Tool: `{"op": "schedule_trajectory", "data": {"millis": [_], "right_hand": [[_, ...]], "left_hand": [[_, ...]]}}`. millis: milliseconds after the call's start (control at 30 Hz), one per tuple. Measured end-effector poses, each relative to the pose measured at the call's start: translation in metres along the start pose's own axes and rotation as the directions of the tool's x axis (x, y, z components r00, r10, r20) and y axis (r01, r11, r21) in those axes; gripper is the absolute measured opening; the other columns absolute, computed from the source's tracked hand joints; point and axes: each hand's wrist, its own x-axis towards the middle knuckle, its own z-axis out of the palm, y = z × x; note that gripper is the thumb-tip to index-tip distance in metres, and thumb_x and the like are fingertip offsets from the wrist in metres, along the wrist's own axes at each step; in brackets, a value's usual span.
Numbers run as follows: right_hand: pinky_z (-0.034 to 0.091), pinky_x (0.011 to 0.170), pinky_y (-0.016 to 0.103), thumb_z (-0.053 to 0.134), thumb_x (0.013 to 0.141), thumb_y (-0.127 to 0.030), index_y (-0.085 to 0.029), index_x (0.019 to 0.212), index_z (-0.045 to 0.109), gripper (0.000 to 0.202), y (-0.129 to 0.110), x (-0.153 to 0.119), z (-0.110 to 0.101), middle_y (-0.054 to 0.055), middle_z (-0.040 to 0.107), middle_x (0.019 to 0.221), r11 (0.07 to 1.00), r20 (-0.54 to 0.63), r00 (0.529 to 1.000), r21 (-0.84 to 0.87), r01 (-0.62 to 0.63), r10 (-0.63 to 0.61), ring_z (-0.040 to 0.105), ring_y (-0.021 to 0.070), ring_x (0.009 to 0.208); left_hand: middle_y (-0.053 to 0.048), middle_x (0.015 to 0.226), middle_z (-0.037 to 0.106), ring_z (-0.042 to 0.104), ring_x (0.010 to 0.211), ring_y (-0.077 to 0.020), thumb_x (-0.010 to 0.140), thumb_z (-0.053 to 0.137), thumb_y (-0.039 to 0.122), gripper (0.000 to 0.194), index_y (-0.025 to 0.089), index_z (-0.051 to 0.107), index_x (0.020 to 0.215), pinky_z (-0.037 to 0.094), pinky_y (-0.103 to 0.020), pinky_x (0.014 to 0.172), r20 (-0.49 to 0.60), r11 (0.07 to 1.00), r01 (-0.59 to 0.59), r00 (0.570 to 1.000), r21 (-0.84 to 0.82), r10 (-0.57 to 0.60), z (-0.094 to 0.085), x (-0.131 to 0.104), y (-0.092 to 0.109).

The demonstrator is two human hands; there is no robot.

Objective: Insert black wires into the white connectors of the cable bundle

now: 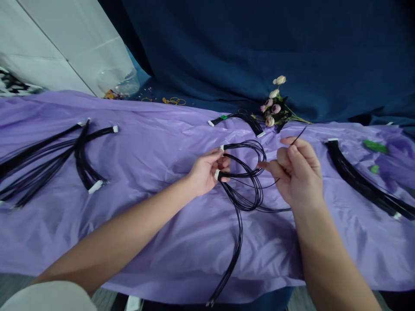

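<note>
Near the middle of the purple cloth, my left hand (209, 170) is closed round the connector end of a black wire harness (256, 203). Two white connectors (217, 175) show at its fingers. The harness wires loop to the right, and a loose tail hangs down toward the front edge. My right hand (298, 170), raised over the cloth to the right, pinches one thin black wire (300, 134) between thumb and fingers. The wire's end sticks up past the fingertips. A strand also runs from the left hand's side to the right hand.
Black cable bundles with white connectors lie left (86, 151) and right (353, 172) on the purple cloth (145, 242). A short green-marked cable (243, 116) lies behind the hands, near artificial flowers (272, 106). At the back left stands a clear plastic tub (119, 82).
</note>
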Motion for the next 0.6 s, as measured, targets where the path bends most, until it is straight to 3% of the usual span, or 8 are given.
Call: {"op": "schedule_trajectory", "data": {"millis": [100,233,333,467,600], "right_hand": [[0.053,0.064,0.033,0.053,0.088,-0.033,-0.034,0.092,0.06,0.008,-0.001,0.001,-0.002,-0.008,0.018,0.058,0.998,-0.004,1.0,0.059,0.015,-0.015,0.012,0.0068,0.043],[0.051,0.059,0.032,0.057,0.086,-0.038,-0.036,0.094,0.059,0.009,-0.003,0.002,-0.007,-0.007,0.018,0.058,1.0,-0.066,0.997,0.016,0.027,-0.026,0.012,0.0076,0.044],[0.054,0.064,0.037,0.055,0.086,-0.045,-0.037,0.101,0.055,0.017,-0.004,0.003,-0.011,-0.007,0.017,0.059,0.995,-0.108,0.993,-0.09,0.029,-0.039,0.012,0.0079,0.044],[0.055,0.065,0.041,0.044,0.09,-0.052,-0.039,0.111,0.048,0.026,-0.005,0.004,-0.014,-0.007,0.015,0.06,0.96,-0.082,0.993,-0.273,0.065,-0.09,0.01,0.0092,0.044],[0.057,0.069,0.043,0.047,0.091,-0.043,-0.034,0.11,0.054,0.022,-0.003,0.004,-0.012,-0.008,0.014,0.059,0.976,-0.088,0.993,-0.207,0.064,-0.084,0.008,0.0087,0.044]], "left_hand": [[0.002,0.062,0.04,0.042,0.05,-0.0095,0.086,0.049,0.023,0.009,0.016,0.053,0.082,0.038,-0.02,0.039,-0.015,0.999,0.028,0.999,-0.028,-0.029,0.001,-0.001,0.001],[0.002,0.062,0.039,0.04,0.049,-0.009,0.087,0.048,0.024,0.012,0.016,0.052,0.08,0.036,-0.019,0.038,-0.024,0.996,0.068,0.997,-0.062,-0.07,0.001,-0.001,0.002],[0.002,0.062,0.04,0.04,0.049,-0.0091,0.086,0.048,0.024,0.011,0.016,0.052,0.079,0.036,-0.02,0.038,-0.027,0.993,0.085,0.996,-0.079,-0.087,0.0,0.0,0.001],[0.002,0.063,0.042,0.043,0.049,-0.0095,0.086,0.05,0.023,0.009,0.017,0.051,0.08,0.036,-0.02,0.038,-0.021,0.991,0.106,0.994,-0.079,-0.108,-0.002,0.001,0.0],[0.002,0.062,0.043,0.043,0.048,-0.0089,0.085,0.05,0.023,0.009,0.016,0.051,0.079,0.036,-0.019,0.037,-0.005,0.99,0.123,0.992,-0.064,-0.123,-0.001,0.001,0.0]]}}
